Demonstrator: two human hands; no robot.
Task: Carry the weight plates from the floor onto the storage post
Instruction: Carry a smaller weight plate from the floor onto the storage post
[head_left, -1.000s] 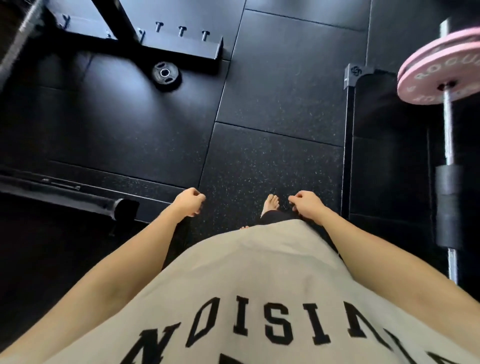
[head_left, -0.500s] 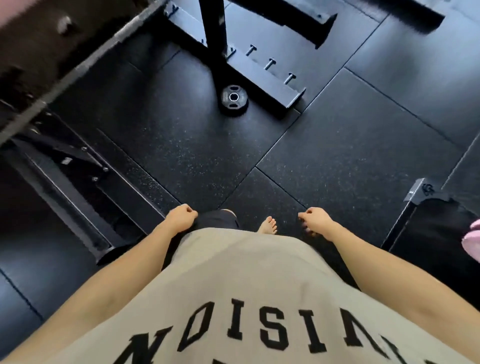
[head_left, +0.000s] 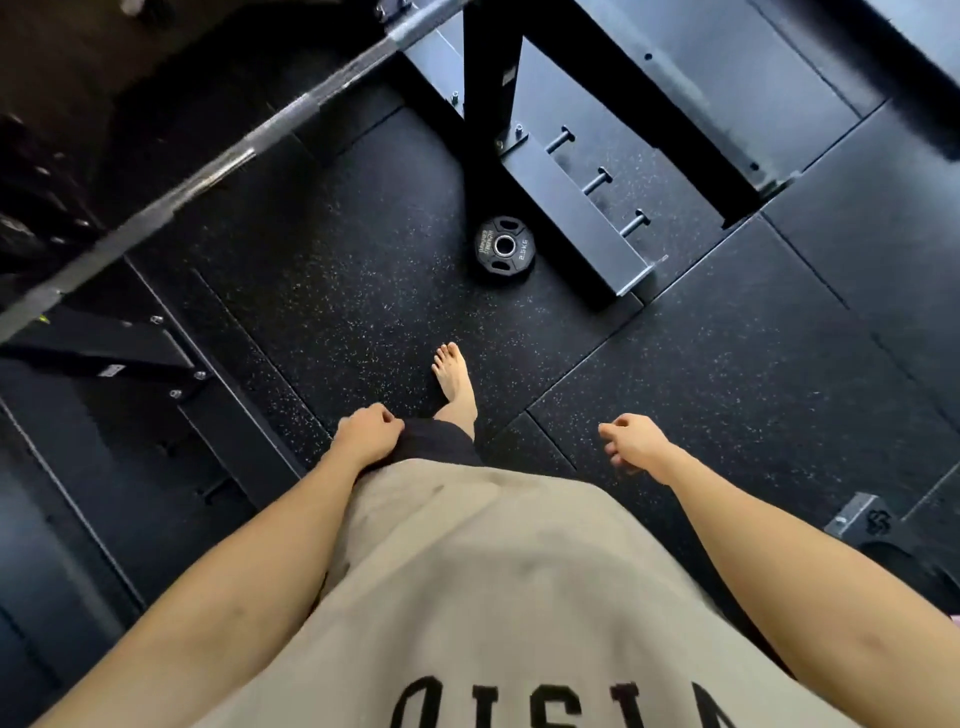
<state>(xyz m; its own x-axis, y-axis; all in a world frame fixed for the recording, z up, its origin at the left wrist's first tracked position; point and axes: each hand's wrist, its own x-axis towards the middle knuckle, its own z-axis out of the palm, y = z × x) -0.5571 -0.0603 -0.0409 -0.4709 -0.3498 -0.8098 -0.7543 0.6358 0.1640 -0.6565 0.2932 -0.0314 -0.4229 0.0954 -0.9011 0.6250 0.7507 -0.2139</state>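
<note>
**liftnoob:** So where's the plate? All I see is one small black weight plate flat on the rubber floor, tucked right up against the end of the rack's base beam. Marking looks like 2.5 kg.

**rackrat:** Yep, that's the one. It's well ahead of the bare foot, nobody's touching it. I can't pick out the storage post for sure. There are short pegs sticking out of that beam, but whether those count, no idea.

**liftnoob:** What'd worry you from here?

**rackrat:** Barefoot plus iron. If the plate slips while it's being lifted, toes are right under it. It also lies dead flat, so getting fingers under the edge is fiddly, and the beam crowds one side, easy knuckle scrape. And that barbell runs across the upper left, so bending down carelessly could mean a bumped head.

**liftnoob:** Hands?

**rackrat:** Both empty. Left hand hangs by the hip, fingers loosely curled, gripping nothing. Right hand is out a bit wider from the body, also slack and half curled, nothing in it. Arms down, not reaching yet.
</note>
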